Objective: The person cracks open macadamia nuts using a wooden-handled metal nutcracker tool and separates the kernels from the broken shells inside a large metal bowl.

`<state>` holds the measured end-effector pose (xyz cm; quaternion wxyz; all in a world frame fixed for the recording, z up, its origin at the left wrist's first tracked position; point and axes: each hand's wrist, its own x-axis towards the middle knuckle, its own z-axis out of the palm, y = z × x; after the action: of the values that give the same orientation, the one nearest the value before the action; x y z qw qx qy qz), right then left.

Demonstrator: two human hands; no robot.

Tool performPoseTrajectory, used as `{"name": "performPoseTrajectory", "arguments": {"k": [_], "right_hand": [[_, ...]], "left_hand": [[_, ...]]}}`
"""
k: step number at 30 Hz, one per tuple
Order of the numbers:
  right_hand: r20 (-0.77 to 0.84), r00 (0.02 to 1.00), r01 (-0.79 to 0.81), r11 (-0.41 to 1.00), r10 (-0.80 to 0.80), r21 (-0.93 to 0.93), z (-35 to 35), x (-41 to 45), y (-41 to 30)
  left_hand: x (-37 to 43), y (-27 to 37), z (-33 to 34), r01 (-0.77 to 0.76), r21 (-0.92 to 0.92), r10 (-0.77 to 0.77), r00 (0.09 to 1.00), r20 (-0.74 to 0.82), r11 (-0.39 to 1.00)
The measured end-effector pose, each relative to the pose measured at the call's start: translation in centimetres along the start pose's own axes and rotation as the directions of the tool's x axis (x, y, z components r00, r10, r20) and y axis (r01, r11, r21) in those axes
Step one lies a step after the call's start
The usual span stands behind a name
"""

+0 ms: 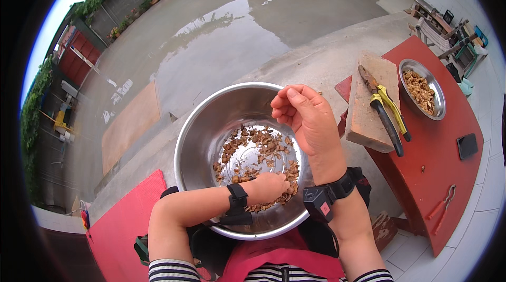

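Note:
A large stainless-steel basin (197,155) sits before me, with broken walnut shells (269,141) scattered over its bottom. My left hand (269,188) reaches down into it, over the shells on the near right side. Its fingertips are partly hidden, and whether they grip anything does not show. Beside the left wrist lies a rounded brown object (238,179), perhaps a wooden handle, partly covered. My right hand (304,118) is raised above the basin's right rim, fingers curled and thumb near the index finger. Anything small between those fingers cannot be made out.
On the right, a red table (431,155) carries a brick block (371,124) with yellow-and-black pliers (383,104) on top. Also there are a metal bowl of walnut kernels (420,91), a phone (467,146) and a red-handled nutcracker (442,209). A pink mat (130,226) lies left.

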<state>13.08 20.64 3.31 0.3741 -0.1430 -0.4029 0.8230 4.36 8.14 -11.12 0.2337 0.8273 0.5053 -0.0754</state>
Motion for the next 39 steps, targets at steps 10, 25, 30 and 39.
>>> {"name": "performPoseTrajectory", "arguments": {"k": [10, 25, 30, 39], "right_hand": [[0.172, 0.984, -0.037, 0.998, 0.045, -0.051, 1.0, 0.5, 4.0], [0.167, 0.984, -0.035, 0.992, 0.055, -0.119, 1.1, -0.5, 4.1], [0.236, 0.969, 0.139, 0.946, -0.07, -0.292, 1.2, -1.4, 3.1], [0.577, 0.814, 0.502, 0.589, -0.074, -0.633, 5.5, -3.9, 5.0]], "left_hand": [[-2.4, -2.8, -1.0, -0.078, 0.144, 0.091, 0.992, -0.088, 0.987], [-6.2, -1.7, -7.0, 0.188, -0.545, -0.25, 0.968, -0.04, 0.817], [-10.2, -0.6, -9.7, -0.199, -0.946, -0.485, 0.82, -0.304, 0.256], [-12.1, 1.1, -9.5, -0.767, -0.599, -0.657, 0.576, -0.487, -0.228]]}}
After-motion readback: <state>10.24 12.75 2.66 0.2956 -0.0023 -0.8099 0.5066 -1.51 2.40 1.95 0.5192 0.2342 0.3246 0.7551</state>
